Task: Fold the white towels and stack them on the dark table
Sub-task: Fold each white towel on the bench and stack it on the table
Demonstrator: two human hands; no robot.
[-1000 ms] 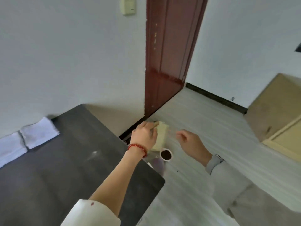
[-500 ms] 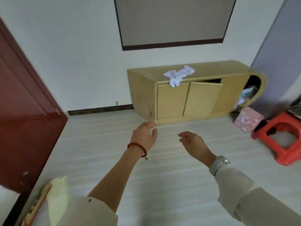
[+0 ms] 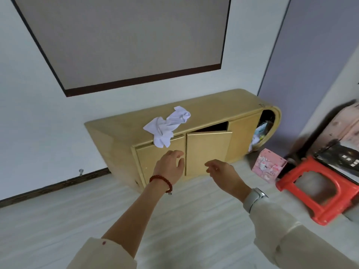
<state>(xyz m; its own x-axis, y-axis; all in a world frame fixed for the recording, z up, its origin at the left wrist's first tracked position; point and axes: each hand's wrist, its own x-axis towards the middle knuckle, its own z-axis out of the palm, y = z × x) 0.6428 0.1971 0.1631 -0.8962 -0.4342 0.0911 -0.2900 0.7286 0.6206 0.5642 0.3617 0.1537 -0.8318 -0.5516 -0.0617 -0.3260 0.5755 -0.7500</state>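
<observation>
A crumpled white towel point(image 3: 167, 126) lies on top of a low yellow cabinet point(image 3: 209, 111), one end hanging over its front edge. My left hand point(image 3: 171, 166), with a red bead bracelet on the wrist, is stretched out below the towel with relaxed fingers and holds nothing. My right hand point(image 3: 223, 173), a watch on its wrist, is beside it, fingers loosely bent and empty. Both hands are in front of the cabinet doors and apart from the towel. The dark table is out of view.
One cabinet door point(image 3: 207, 152) stands ajar. A pink box point(image 3: 269, 165) sits on the floor at the cabinet's right end, and a red plastic stool point(image 3: 318, 191) stands further right. A large grey panel point(image 3: 126, 35) hangs on the wall above. Pale floor point(image 3: 58, 220) lies between me and the cabinet.
The view has swung from the dark table and red door to the yellow cabinet, which is now closer. My left hand no longer holds the pale object seen a second ago.
</observation>
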